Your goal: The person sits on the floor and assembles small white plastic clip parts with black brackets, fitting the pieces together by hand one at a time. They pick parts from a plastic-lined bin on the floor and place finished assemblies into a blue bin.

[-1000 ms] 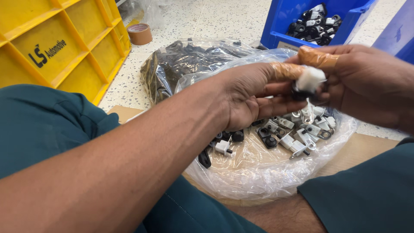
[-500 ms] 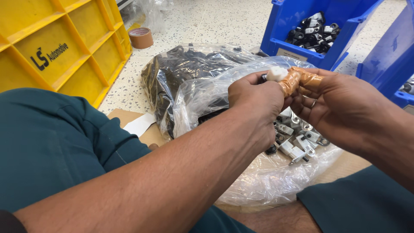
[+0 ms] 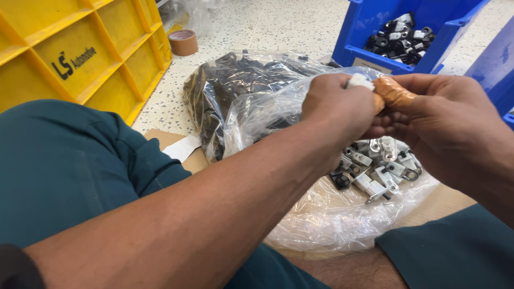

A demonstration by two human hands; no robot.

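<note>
Yellow crate point(image 3: 80, 48), blue bin point(image 3: 407, 32), teal trousers point(image 3: 69, 171), white clip point(image 3: 360, 81), speckled floor point(image 3: 278, 27), brown tape roll point(image 3: 183, 42)

the left hand point(image 3: 340, 107) and the right hand point(image 3: 450, 126) meet over a clear bag point(image 3: 332, 225). together they pinch a small white part point(image 3: 360, 81). a finger of the right hand has brown tape point(image 3: 393, 91) round it. in the clear bag lie little white and black clips point(image 3: 377, 168). a second bag of dark parts point(image 3: 235, 91) lies behind it on the floor point(image 3: 278, 27). a yellow crate point(image 3: 80, 53) stands on the left, a tape roll point(image 3: 183, 42) near it. a blue bin point(image 3: 399, 32) with more clips stands on the right.
</note>
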